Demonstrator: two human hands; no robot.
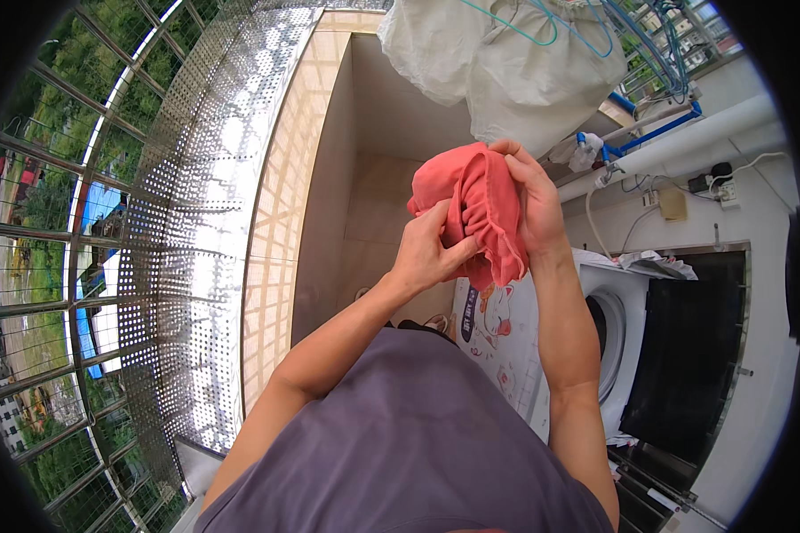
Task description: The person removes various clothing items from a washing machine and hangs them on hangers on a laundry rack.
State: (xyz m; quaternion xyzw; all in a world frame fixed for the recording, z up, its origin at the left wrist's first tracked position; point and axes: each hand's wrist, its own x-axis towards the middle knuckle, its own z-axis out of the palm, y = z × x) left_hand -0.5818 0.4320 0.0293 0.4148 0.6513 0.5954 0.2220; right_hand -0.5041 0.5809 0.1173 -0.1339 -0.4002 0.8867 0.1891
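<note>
A bunched coral-red cloth item (450, 173), apparently a garment with a gathered edge, is held up in front of me between both hands. My left hand (433, 243) grips its lower left side, thumb and fingers pinching the folds near the opening. Along the upper right edge, my right hand (533, 193) clasps the fabric, with its fingers curled over the top. Parts of both hands' fingers are hidden in the cloth. Below the garment stands a white washing machine (573, 263) with a patterned cover (506, 353) at its side.
White plastic sheeting (533, 73) and several hangers (600, 33) hang ahead. A tiled ledge (313, 126) and perforated metal sheet (200, 200) run along the left, beside window bars (73, 233). At right are a white pipe (699, 133), a tap (609, 174) and a socket (726, 193).
</note>
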